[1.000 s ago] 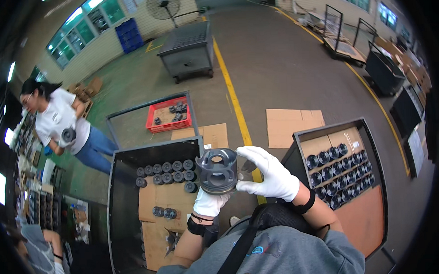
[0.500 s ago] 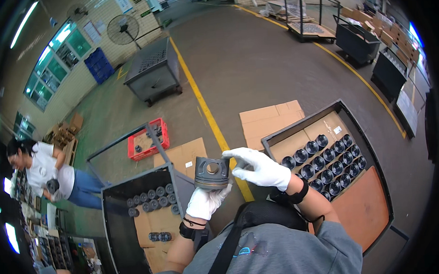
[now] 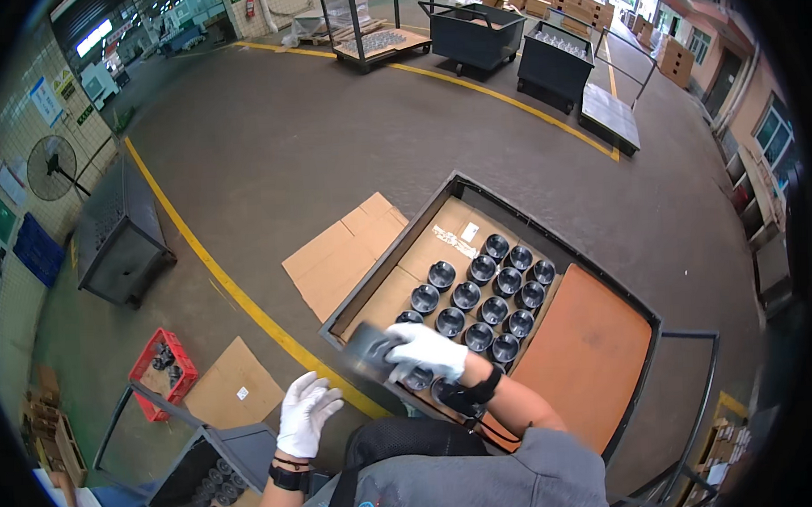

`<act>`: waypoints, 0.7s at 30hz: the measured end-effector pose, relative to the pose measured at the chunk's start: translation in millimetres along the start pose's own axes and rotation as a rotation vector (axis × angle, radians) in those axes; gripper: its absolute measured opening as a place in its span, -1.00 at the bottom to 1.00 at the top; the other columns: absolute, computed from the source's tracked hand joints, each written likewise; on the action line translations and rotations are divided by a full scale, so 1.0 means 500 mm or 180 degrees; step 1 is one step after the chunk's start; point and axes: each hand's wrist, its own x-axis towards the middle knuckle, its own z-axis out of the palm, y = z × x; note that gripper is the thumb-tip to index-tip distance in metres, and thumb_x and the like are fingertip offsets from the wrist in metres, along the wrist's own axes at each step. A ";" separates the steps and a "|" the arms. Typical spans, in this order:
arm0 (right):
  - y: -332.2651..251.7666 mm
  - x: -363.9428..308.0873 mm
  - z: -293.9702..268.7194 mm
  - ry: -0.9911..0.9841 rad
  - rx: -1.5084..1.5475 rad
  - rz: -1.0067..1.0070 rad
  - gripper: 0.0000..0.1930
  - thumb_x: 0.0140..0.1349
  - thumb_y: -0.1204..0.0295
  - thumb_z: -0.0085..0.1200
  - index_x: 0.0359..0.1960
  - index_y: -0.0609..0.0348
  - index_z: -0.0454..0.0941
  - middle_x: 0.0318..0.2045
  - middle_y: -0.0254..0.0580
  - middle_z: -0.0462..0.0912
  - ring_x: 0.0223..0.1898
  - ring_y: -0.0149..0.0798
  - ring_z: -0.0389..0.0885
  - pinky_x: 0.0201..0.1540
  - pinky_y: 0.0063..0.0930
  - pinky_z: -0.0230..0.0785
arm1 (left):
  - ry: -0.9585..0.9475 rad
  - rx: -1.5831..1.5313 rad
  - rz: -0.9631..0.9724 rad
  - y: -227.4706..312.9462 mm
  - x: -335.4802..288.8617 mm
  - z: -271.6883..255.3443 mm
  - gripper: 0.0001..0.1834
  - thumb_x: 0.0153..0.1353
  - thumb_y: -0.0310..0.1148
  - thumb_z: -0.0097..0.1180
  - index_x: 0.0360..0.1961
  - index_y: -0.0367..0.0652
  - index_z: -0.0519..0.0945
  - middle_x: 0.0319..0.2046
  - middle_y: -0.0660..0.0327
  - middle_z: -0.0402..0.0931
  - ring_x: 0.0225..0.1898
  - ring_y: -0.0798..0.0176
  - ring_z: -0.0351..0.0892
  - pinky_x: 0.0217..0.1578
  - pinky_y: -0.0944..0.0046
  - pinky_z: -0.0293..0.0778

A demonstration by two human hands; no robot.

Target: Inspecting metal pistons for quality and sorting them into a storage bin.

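My right hand [image 3: 430, 349], in a white glove, grips a dark metal piston [image 3: 371, 351], which is blurred by motion. It hangs over the near left edge of a metal cart [image 3: 502, 196] on my right. Rows of similar pistons [image 3: 466, 295] stand on cardboard in that cart, close to my right hand. My left hand [image 3: 306, 413], also gloved in white, is off to the left with its fingers apart and nothing in it. Below and left of it is a second cart [image 3: 177, 480] with several pistons [image 3: 219, 485] inside.
An orange-brown board [image 3: 584, 359] covers the right part of the near cart. Flattened cardboard [image 3: 348, 255] lies beyond it, another sheet [image 3: 236, 385] by a red crate [image 3: 164, 374]. Farther off stand a grey bin [image 3: 124, 236] and dark wheeled carts [image 3: 474, 36]. A co-worker's sleeve [image 3: 70, 498] shows lower left.
My view has swung right. The piston has passed from my left hand to my right hand, which has carried it to the right cart. My left hand has let go and opened.
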 end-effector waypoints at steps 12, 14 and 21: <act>0.117 0.301 -0.667 0.2712 -0.1457 0.0546 -0.75 0.16 0.26 0.28 -0.30 0.09 0.49 -0.59 -0.32 0.48 -0.70 -0.35 0.40 -0.68 -0.45 0.14 | 0.2282 -0.1562 -0.1114 -0.126 -0.059 -0.266 -0.90 0.16 -0.34 0.13 -0.48 -0.05 0.53 -0.45 0.21 0.58 -0.37 0.13 0.60 -0.38 0.19 0.54; 0.166 0.335 -0.732 0.2939 -0.1608 0.0681 -0.74 0.12 0.26 0.29 -0.27 0.12 0.56 -0.56 -0.27 0.52 -0.66 -0.32 0.45 -0.64 -0.41 0.23 | 0.2561 -0.1707 -0.0960 -0.073 -0.081 -0.198 -0.70 0.26 -0.19 0.17 -0.17 -0.21 0.60 -0.30 0.17 0.60 -0.31 0.24 0.58 -0.27 0.33 0.55; 0.300 0.404 -0.785 0.3042 -0.2655 0.1042 -0.61 0.07 0.22 0.30 -0.20 0.30 0.66 -0.27 0.01 0.72 -0.21 -0.12 0.68 -0.15 -0.33 0.48 | 0.2165 -0.1973 -0.1387 -0.024 -0.077 -0.163 -0.81 0.27 -0.28 0.14 -0.28 -0.19 0.62 -0.40 0.24 0.62 -0.43 0.37 0.58 -0.51 0.45 0.52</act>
